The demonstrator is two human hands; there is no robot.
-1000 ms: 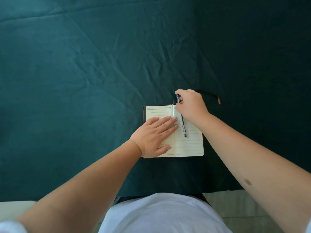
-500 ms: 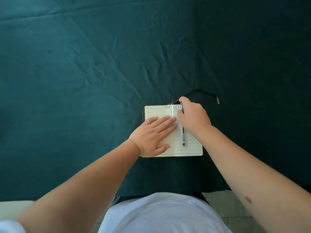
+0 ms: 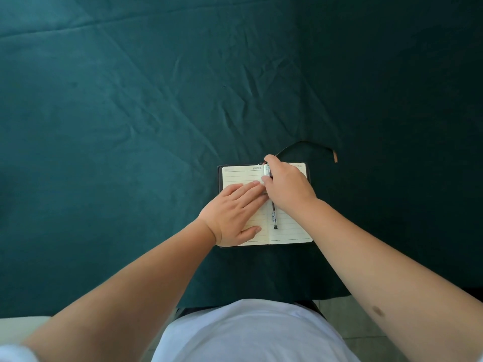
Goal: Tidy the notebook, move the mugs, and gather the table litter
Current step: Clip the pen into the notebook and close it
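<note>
We were on the notebook step, at the near middle of the green-clothed table (image 3: 130,126). The open notebook (image 3: 290,231) lay with its spine running away from us. Our left hand (image 3: 232,215) pressed flat on the left page; our right hand (image 3: 286,188) pinched the pen (image 3: 274,218) along the gutter, its free end toward us. Next, we judged, the cover needed closing.

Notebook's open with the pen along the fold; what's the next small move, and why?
Probably let go of the pen and fold one cover over. The notebook lies open, the left hand flat on its left page, the right hand gripping the pen's top beside the centre fold, so closing it looks like the remaining tidy step.
</note>
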